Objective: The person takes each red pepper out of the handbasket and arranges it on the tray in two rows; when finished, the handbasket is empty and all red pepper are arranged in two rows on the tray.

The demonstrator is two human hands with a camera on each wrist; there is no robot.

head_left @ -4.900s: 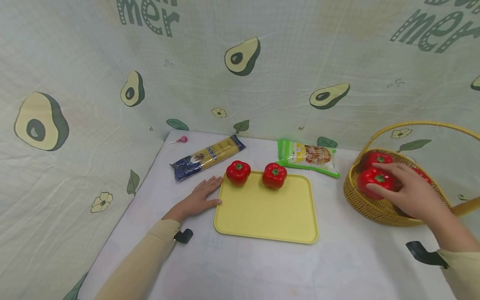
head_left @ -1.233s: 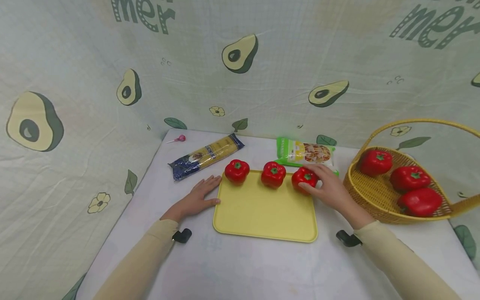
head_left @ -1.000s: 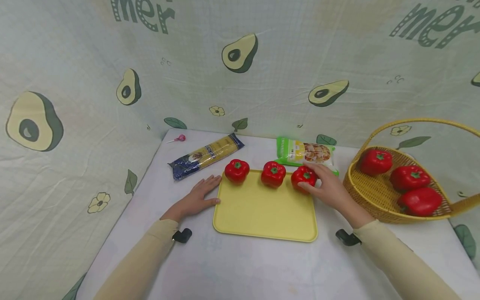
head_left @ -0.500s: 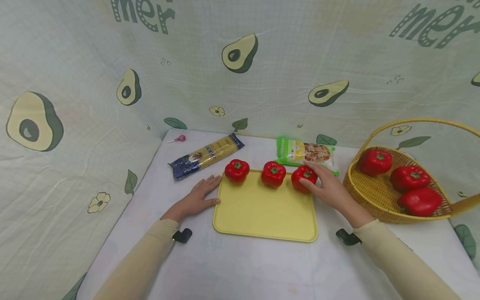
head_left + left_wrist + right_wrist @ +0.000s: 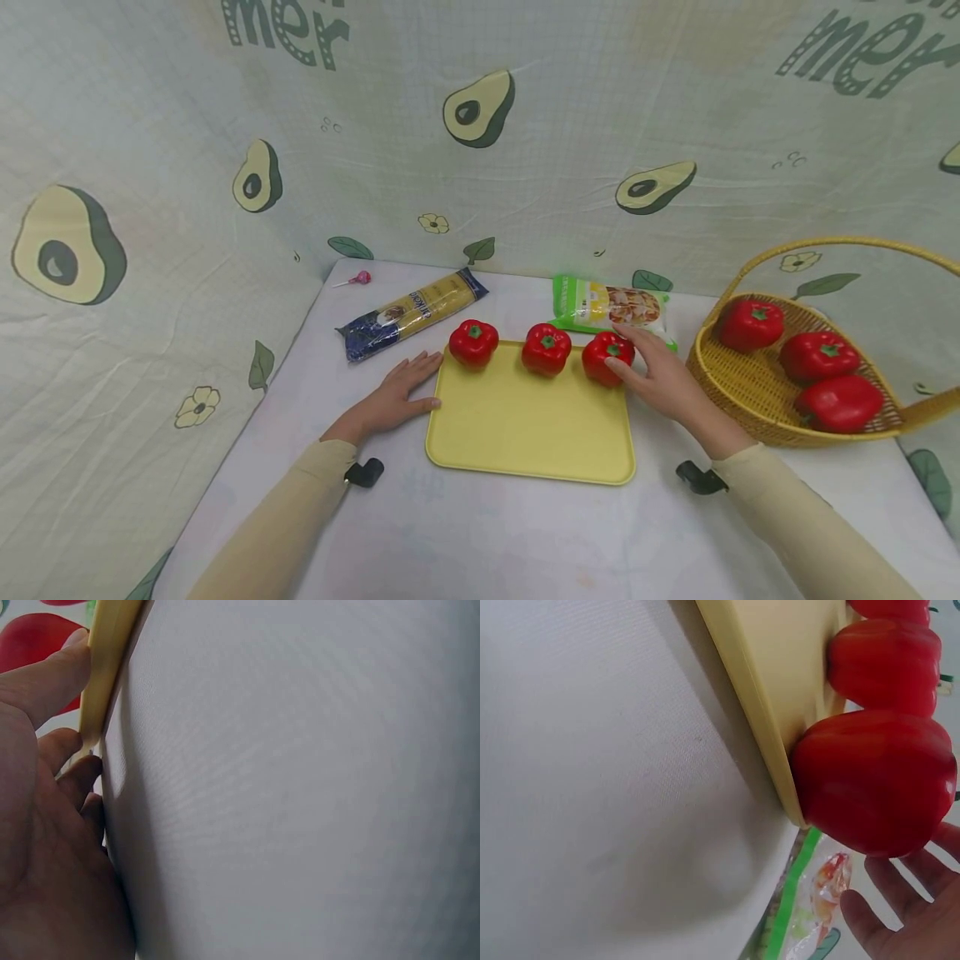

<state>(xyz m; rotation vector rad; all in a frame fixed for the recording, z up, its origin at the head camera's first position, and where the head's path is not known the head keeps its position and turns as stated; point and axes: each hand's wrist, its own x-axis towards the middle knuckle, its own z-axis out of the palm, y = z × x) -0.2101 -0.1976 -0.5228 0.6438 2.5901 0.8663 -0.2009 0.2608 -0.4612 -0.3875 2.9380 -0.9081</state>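
Observation:
A yellow tray (image 5: 531, 425) lies on the white table. Along its far edge stand three red bell peppers in a row: the left pepper (image 5: 474, 343), the middle pepper (image 5: 547, 349) and the right pepper (image 5: 604, 359). My left hand (image 5: 386, 402) rests flat beside the tray, fingertips at its left rim. At the far right corner, my right hand (image 5: 660, 379) is around the right side of the right pepper. In the right wrist view its fingers are spread, their tips at or just off the pepper (image 5: 877, 780); exact contact cannot be told.
A yellow wicker basket (image 5: 731, 400) with a tall handle stands at the right, holding three more red peppers. Behind the tray lie a green-and-white food bag (image 5: 615, 307) and a long blue-and-yellow packet (image 5: 412, 315). A pink lollipop (image 5: 363, 277) is at the far left.
My right hand has brought a pepper from the basket to the tray's far right corner. In the last second its fingers have loosened slightly away from it. My left hand has stayed put.

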